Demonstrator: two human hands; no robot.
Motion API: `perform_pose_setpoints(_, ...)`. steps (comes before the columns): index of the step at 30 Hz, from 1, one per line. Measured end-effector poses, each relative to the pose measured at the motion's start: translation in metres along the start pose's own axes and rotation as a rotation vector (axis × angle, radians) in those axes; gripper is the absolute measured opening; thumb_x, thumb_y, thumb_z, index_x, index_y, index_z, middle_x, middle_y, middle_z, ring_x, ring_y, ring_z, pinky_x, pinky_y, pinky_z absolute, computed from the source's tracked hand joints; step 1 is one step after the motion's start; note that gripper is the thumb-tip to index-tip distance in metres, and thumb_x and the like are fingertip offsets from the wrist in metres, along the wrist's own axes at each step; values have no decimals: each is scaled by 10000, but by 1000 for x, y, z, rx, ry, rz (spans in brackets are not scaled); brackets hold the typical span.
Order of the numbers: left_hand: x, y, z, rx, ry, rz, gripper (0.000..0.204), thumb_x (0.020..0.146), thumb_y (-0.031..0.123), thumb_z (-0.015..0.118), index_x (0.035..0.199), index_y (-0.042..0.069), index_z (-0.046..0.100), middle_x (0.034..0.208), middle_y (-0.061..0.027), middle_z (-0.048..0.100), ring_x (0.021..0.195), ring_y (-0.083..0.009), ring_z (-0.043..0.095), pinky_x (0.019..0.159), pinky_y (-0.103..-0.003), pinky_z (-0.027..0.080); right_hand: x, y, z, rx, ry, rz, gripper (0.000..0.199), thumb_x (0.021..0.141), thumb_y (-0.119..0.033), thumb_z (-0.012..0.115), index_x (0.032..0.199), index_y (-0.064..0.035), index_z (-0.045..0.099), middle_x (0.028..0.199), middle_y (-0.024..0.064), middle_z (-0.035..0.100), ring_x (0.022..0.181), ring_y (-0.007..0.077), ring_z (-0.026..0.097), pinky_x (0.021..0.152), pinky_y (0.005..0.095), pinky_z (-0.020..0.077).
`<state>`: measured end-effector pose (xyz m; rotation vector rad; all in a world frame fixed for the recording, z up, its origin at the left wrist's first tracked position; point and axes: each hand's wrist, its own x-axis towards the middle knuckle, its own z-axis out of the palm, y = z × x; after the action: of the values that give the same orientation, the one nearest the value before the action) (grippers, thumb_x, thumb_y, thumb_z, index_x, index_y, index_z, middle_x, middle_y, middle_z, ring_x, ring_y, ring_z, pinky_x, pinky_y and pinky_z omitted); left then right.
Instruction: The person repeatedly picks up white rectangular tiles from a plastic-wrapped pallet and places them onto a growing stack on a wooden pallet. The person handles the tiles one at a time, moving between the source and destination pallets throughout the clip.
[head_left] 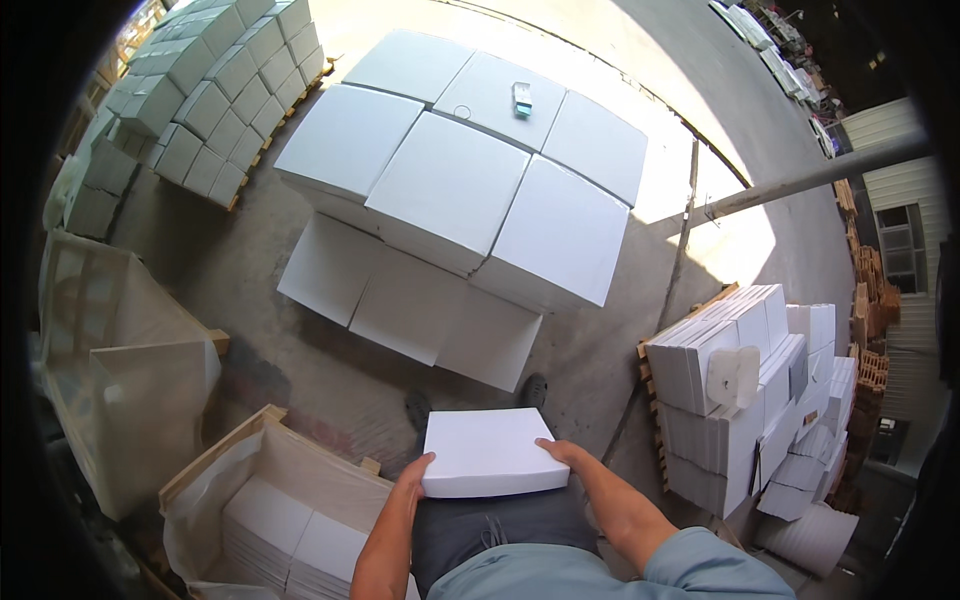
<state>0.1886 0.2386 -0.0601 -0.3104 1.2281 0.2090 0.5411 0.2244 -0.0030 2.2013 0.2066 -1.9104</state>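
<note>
In front of my waist I carry a stack of white sheets (495, 445), held level, its near edge slightly bowed. My left hand (412, 475) grips its left side near the front corner, with the thumb at the edge. On the right side, my right hand (558, 452) is closed on it, thumb on top and the other fingers hidden beneath. Ahead of my feet stands a large block of white stacks (455, 185), with a lower row of white stacks (395, 300) along its near side. A small white-and-teal packet (522, 99) lies on the block's top.
At my lower left is a wooden-framed crate (215, 460) lined with plastic, holding more white stacks. Another plastic-wrapped load (130, 380) stands beyond it. Pallets of white stacks are at the far left (220, 110) and right (735, 390). A slanting metal pole (800, 180) crosses the upper right.
</note>
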Motion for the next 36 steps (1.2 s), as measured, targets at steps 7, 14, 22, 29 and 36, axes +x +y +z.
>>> perform_pose_setpoints(7, 89, 72, 73, 141, 66, 44, 497, 864, 286, 500, 1236, -25, 392, 1153, -177, 519, 1009, -292, 535, 830, -432, 450, 79, -56, -68, -7, 39, -131, 681, 800, -509, 512, 1106, 99, 526, 1134, 226, 535, 1033, 279, 520, 898, 327, 362)
perform_pose_setpoints(14, 131, 139, 172, 564, 364, 178, 582, 741, 445, 603, 969, -89, 576, 904, -149, 609, 749, -224, 583, 619, -340, 448, 198, -64, -109, 176, 220, -262, 742, 777, -553, 510, 1018, 148, 549, 1033, 259, 574, 996, 307, 544, 879, 329, 382)
perform_pose_setpoints(22, 266, 87, 70, 12, 247, 175, 682, 765, 566, 499, 984, -76, 568, 904, -160, 607, 833, -250, 572, 740, -363, 434, 277, -58, -78, 136, 266, -170, 860, 769, -645, 436, 986, 181, 542, 986, 294, 574, 987, 307, 547, 863, 333, 384)
perform_pose_setpoints(29, 325, 27, 63, -967, 329, 334, 685, 838, 538, 347, 1260, -1, 378, 1272, -113, 441, 1179, -288, 395, 999, -414, 279, 362, -15, -31, 628, 7, -121, 838, 787, -589, 487, 1245, 101, 363, 1266, 210, 420, 1153, 278, 421, 980, 321, 295)
perform_pose_setpoints(36, 391, 38, 23, -846, 400, 398, 638, 844, 448, 441, 1279, -7, 340, 1317, -113, 377, 1227, -230, 339, 1034, -340, 223, 415, -40, -23, 624, 19, -129, 551, 695, -362, 621, 1060, 40, 524, 1019, 157, 549, 947, 253, 508, 829, 354, 379)
